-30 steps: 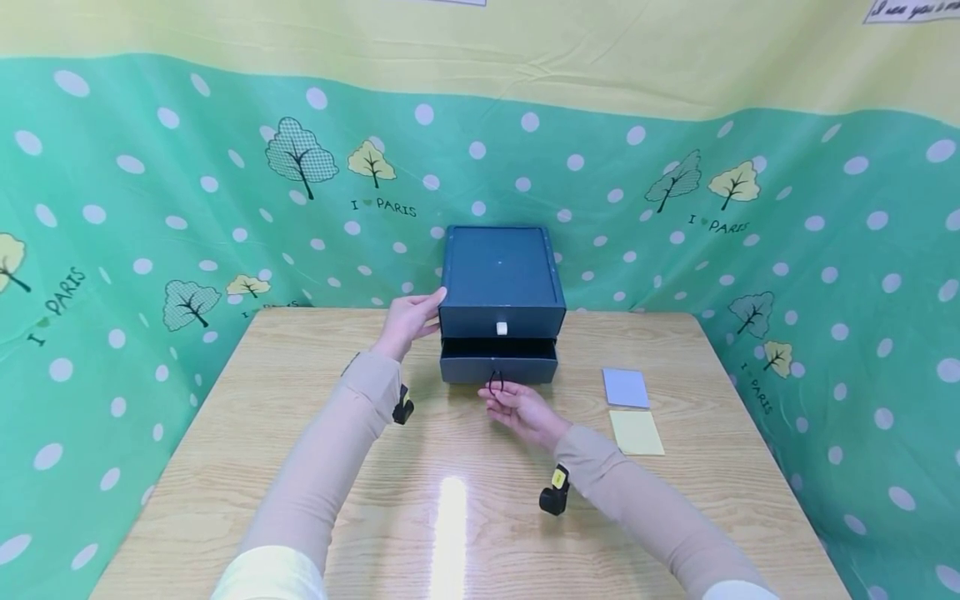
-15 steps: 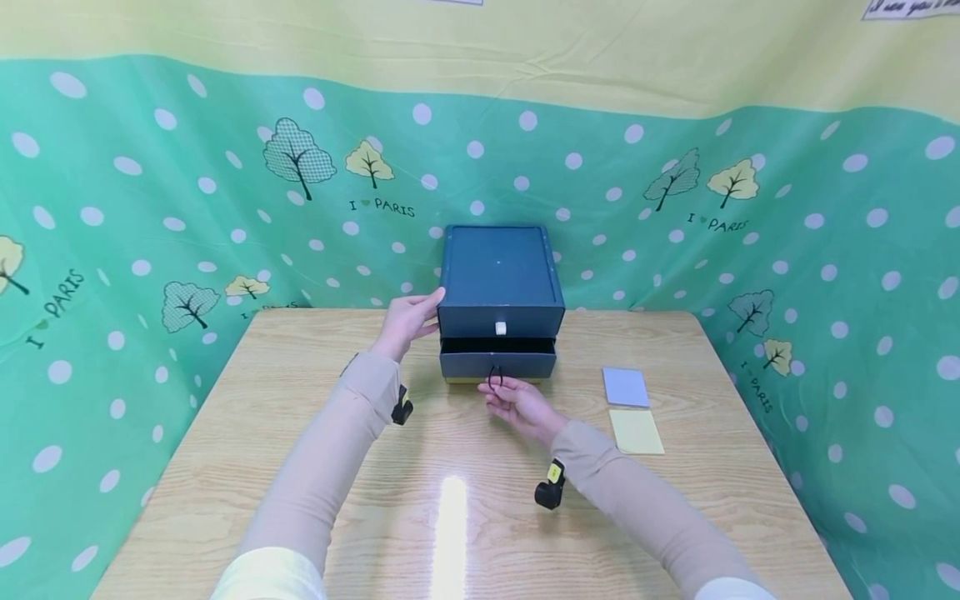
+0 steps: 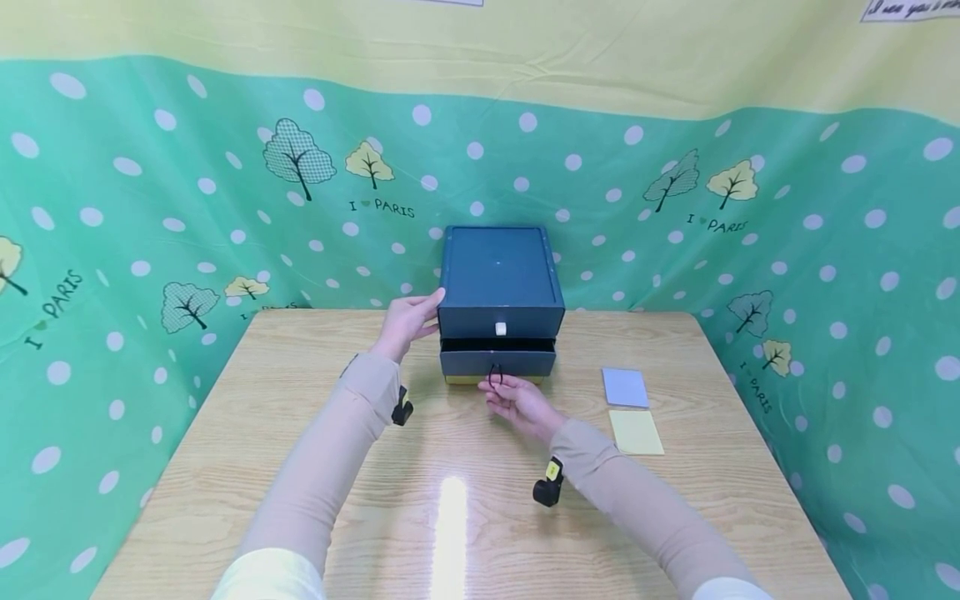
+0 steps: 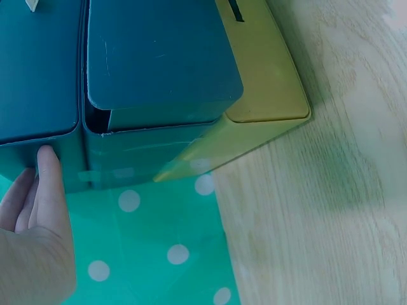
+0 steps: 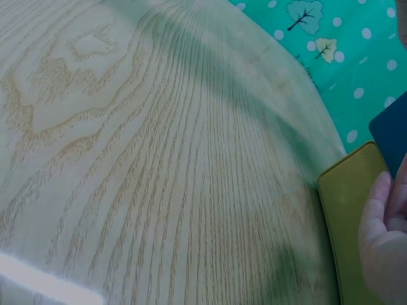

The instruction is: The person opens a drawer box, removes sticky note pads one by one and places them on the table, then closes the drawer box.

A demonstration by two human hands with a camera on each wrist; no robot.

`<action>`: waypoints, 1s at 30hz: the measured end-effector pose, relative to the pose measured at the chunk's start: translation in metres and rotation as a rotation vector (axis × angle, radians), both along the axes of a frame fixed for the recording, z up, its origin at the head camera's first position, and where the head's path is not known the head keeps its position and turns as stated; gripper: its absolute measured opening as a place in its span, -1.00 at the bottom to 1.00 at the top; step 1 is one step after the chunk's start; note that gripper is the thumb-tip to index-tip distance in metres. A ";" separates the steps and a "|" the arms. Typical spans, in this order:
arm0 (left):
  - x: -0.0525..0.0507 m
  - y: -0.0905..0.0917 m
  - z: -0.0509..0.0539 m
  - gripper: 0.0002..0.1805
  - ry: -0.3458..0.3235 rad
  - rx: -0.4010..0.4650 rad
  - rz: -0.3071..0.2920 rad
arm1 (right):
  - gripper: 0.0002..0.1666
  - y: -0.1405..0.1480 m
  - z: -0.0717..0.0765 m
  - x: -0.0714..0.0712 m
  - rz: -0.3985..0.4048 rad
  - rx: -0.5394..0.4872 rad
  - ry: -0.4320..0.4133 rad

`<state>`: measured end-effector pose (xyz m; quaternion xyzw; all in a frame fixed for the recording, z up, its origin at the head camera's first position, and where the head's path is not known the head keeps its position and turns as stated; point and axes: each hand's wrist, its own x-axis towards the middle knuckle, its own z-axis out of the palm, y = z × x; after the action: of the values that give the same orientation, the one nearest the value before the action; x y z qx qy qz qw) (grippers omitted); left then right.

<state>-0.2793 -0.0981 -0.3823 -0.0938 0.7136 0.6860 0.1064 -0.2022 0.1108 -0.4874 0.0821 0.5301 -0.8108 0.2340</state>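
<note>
Pinched the black loop (image 3: 501, 375) in the nearer right hand (image 3: 522, 407), before the drawer (image 3: 528, 363); rested the left hand (image 3: 408, 322), uncurled, on the left of the cabinet (image 3: 500, 267).

Head view: farther back, forward-down; wrist views: close, sharing yellow box (image 4: 270, 76).

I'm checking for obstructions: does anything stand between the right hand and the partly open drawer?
Nothing visible does. The right hand is at the black loop on the front of the partly open drawer; the blue note and yellow note lie off to the right.
</note>
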 end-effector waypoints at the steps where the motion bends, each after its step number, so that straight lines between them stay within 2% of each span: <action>1: 0.000 0.000 0.000 -0.34 -0.001 0.002 0.001 | -0.59 0.000 0.001 0.000 -0.003 0.000 0.002; 11: -0.001 0.001 0.000 -0.36 0.004 0.016 0.011 | -0.58 -0.002 0.005 -0.001 -0.005 -0.025 0.007; 30: -0.002 0.001 -0.001 -0.37 0.003 0.024 0.007 | -0.60 -0.003 0.001 -0.008 -0.019 -0.016 0.044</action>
<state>-0.2809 -0.0975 -0.3837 -0.0939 0.7051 0.6951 0.1040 -0.2100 0.1076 -0.4859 0.0672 0.5281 -0.8187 0.2152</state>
